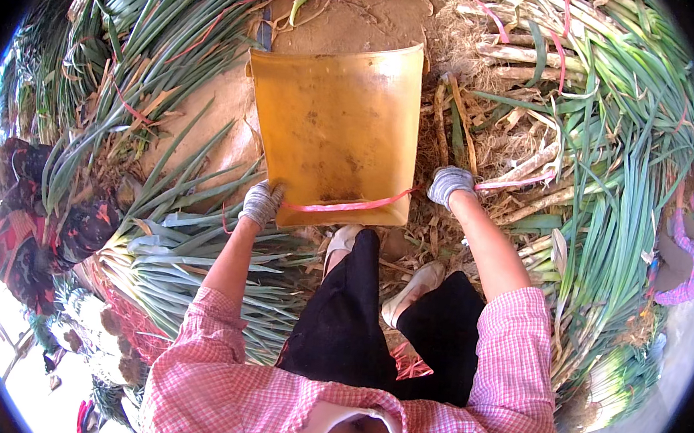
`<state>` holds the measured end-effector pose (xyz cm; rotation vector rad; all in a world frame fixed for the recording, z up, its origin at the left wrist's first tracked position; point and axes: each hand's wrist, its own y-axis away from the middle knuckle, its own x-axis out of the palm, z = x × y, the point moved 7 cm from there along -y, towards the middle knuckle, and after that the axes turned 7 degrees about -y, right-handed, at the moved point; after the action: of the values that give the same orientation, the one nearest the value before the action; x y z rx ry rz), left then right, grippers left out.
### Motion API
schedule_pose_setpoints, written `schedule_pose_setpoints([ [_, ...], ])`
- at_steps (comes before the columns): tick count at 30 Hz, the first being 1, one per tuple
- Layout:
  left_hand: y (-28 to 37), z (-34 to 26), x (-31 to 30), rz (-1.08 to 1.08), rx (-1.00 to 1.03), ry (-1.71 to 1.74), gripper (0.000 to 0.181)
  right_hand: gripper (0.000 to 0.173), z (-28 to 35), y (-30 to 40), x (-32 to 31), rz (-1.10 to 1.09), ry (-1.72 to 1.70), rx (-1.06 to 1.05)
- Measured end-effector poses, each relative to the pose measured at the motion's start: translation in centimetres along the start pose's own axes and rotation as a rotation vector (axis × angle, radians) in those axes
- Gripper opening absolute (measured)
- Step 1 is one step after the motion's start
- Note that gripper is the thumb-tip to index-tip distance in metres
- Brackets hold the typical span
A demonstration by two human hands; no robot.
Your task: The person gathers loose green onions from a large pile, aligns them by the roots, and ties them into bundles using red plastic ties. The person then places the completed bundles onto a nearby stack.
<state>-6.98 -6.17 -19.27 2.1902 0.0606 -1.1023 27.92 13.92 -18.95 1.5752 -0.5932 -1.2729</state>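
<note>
Before me, above my feet, lies a yellow plastic tub or curved sheet (341, 125), dirty on its inner face. My left hand (264, 203), in a grey knit glove, is closed at its lower left corner, where a pink plastic tie strip (354, 206) starts. The strip runs across the lower edge towards my right hand (450, 186), also gloved. Those fingers are curled on the strip, which carries on to the right over the stalks. Whether my left fingers hold the strip, the yellow edge or both is hard to tell.
Green onion or leek bundles (617, 151) are piled at the right, with dry roots beside them. More long green leaves (172, 35) lie at the upper left. A loose bundle (156, 275) spreads by my left arm. A person in dark patterned clothing (86, 228) is at the left; another sits far right.
</note>
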Motion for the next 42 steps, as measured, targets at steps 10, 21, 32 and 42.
schedule_pose_setpoints([
  [10, 1.1, -3.5, -2.5, 0.109, 0.191, 0.552, 0.047, 0.04, -2.4, 3.7, -3.5, -0.83, -0.425, -0.296],
  [21, 6.9, -7.7, -9.8, -0.274, 0.391, 0.053, 0.06, 0.018, -14.9, 34.6, 5.9, -0.916, -0.717, -0.023],
  [32, 29.2, -52.3, 3.0, 0.93, 0.616, 0.119, 0.052, 0.07, -41.5, 56.6, 34.4, -1.214, -1.075, 0.877],
  [42, 37.8, -61.6, 41.4, 1.238, 0.02, 0.272, 0.1, 0.117, -51.6, 40.8, 36.3, -0.556, -1.311, 0.538],
])
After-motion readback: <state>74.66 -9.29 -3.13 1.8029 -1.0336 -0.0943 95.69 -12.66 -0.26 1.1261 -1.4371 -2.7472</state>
